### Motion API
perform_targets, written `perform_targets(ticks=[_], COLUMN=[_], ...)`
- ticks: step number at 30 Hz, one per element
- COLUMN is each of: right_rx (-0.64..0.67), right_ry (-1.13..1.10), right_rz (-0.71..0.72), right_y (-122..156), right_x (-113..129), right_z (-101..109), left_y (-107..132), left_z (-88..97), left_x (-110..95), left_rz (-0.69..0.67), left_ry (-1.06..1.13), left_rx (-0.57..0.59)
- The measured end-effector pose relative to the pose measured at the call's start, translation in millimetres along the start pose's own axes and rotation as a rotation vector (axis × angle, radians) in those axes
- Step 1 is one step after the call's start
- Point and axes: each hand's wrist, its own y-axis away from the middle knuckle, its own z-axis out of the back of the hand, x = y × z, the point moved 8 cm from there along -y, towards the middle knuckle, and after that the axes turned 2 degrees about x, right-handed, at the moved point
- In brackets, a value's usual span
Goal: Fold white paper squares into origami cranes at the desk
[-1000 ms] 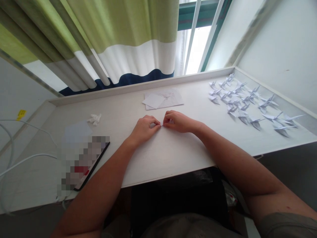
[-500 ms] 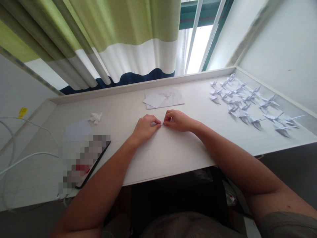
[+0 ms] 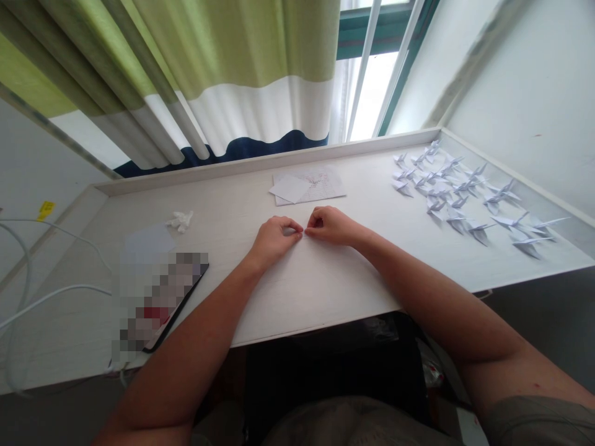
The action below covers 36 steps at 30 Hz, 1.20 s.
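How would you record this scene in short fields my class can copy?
Surface: white desk
Left hand: fingers pinched together
Right hand: fingers pinched, almost meeting the left
Between the fingertips: a small pale piece, too small to identify
Beyond the hands: white paper square overlapping a marked sheet
Right side: folded paper cranes, grouped
Left side: crumpled white wad, pale sheet, pixelated dark-edged flat thing

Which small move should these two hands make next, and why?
Probably a light pinch to sharpen a crease: the left hand and right hand nearly meet, fingers pinched around what looks like a tiny white paper piece, mostly hidden, and white origami cranes stand at the right of the desk.
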Motion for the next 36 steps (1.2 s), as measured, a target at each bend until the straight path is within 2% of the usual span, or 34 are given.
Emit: perform_targets(ticks=[4,8,15,19,28,36], right_rx=[-0.053,-0.093,-0.043,-0.001,0.025,0.083], right_ry=[-0.025,-0.008,-0.143,-0.099,0.009,-0.064], right_rz=[-0.046,-0.055,-0.015,-0.043,0.014,-0.044], right_y=[-1.2,-1.5,-2.7,-2.2,-2.7,4.1], right_x=[-7.8,-15.3,-18.8,-19.4,-16.2,-15.8], right_z=[2.6,7.0,12.3,8.6,1.7,9.7], left_y=[0.7,2.0,2.0,1.7,0.3,-1.5], left_z=[-0.9,0.9,2.6,3.1,1.7,0.0], left_x=[-1.4,-4.6,-4.0,-4.2,-3.2,1.4], left_rz=[0.031,0.003,-0.018,-0.025,-0.035,-0.039], left_ry=[-0.004,0.040,0.029,0.042,0.070,0.063], left_rx=[0.021,0.020,0.054,0.060,0.064,0.057])
